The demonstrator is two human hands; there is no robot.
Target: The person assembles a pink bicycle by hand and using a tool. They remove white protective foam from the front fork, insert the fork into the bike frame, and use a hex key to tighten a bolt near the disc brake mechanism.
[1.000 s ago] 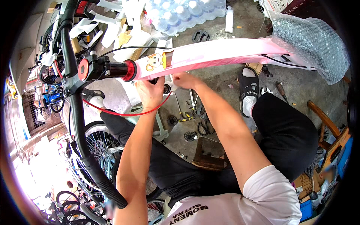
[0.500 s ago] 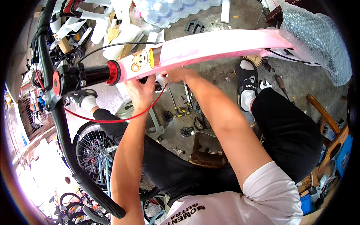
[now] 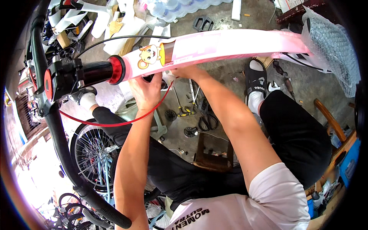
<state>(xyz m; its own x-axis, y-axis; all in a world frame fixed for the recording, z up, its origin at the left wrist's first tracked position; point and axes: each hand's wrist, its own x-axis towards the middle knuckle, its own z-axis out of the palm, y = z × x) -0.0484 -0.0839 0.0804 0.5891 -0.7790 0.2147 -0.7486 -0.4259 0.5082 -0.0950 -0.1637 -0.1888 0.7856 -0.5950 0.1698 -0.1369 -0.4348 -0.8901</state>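
- The pink bicycle frame tube (image 3: 230, 44) runs across the upper middle of the view, from a red headset ring (image 3: 116, 69) at its left end to a bubble wrap sleeve (image 3: 333, 50) at its right; a cartoon animal sticker (image 3: 147, 56) sits near the ring.
- The left hand (image 3: 147, 92) presses up against the underside of the tube just right of the ring, its fingers curled around something small and dark; what exactly they grip cannot be told.
- The right hand (image 3: 188, 71) is tucked under the tube just beside the left, its fingers bent against the tube's lower face and mostly hidden.
- A red cable (image 3: 115, 123) loops below the left hand; a black cable (image 3: 115, 38) arcs above the tube.
- Black handlebars (image 3: 57, 130) with a stem (image 3: 63, 76) stand at the left.
- The floor (image 3: 230, 76) is bare grey concrete, littered with scissors (image 3: 207, 122), small tools (image 3: 184, 111), a black pedal (image 3: 202, 23) and white packing pieces (image 3: 126, 27).
- A spoked wheel (image 3: 92, 153) lies at the lower left; a wooden stool (image 3: 211, 157) stands under the person's legs.
- Packed water bottles (image 3: 184, 7) lie at the top edge.
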